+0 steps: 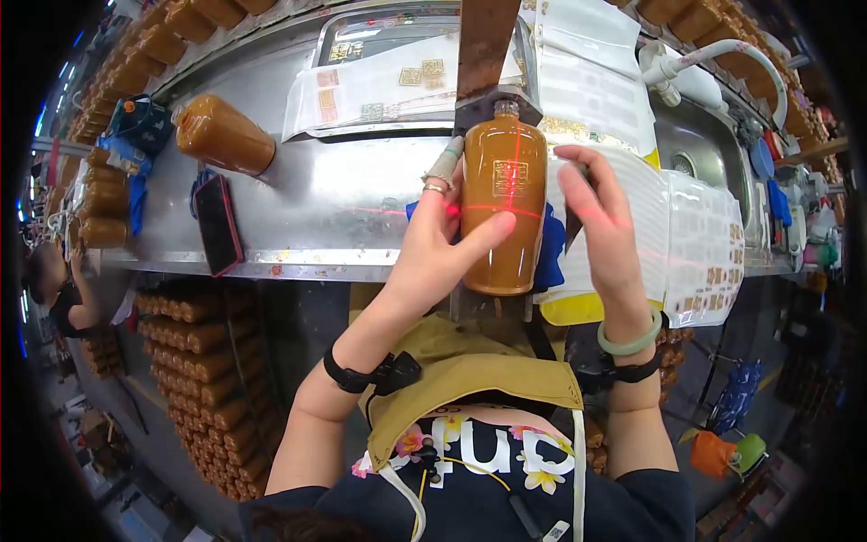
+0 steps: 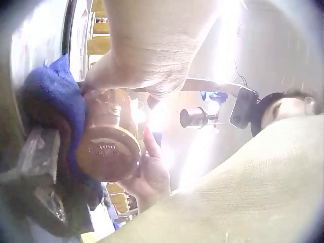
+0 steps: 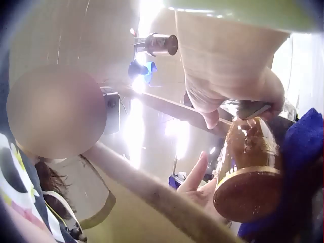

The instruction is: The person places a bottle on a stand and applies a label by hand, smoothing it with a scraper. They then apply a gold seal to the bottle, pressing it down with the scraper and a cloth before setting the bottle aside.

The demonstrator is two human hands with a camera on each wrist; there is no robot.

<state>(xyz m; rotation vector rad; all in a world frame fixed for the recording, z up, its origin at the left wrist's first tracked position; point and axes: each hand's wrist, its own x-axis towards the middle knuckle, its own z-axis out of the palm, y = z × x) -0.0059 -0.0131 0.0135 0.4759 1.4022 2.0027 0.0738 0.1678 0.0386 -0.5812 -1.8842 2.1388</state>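
At the far left, rows of brown bottles (image 1: 203,370) are stacked beneath the metal bench (image 1: 316,199); on the bench sits another brown bottle (image 1: 226,135), well apart from the work, with a phone (image 1: 219,224) in a red-edged case just below it; next along comes a metal tray (image 1: 384,27), with white sheets (image 1: 312,99) bearing gold seals across it; then the person's left hand (image 1: 442,237), a pale cover (image 1: 442,165) on one finger, grips the worked bottle (image 1: 505,239) by its left side, thumb across the front; this bottle lies face up in the middle, its base towards the person, on a blue cloth (image 1: 550,257); red light lines cross its gold square seal (image 1: 511,179); beside its right flank, the right hand (image 1: 603,212), fingers bent, holds a small dark object (image 3: 248,109), blurred beyond naming; a pale green bangle (image 1: 629,334) circles that wrist; farther right are printed sheets (image 1: 704,235), a sink (image 1: 727,135) and a white tap (image 1: 731,50).
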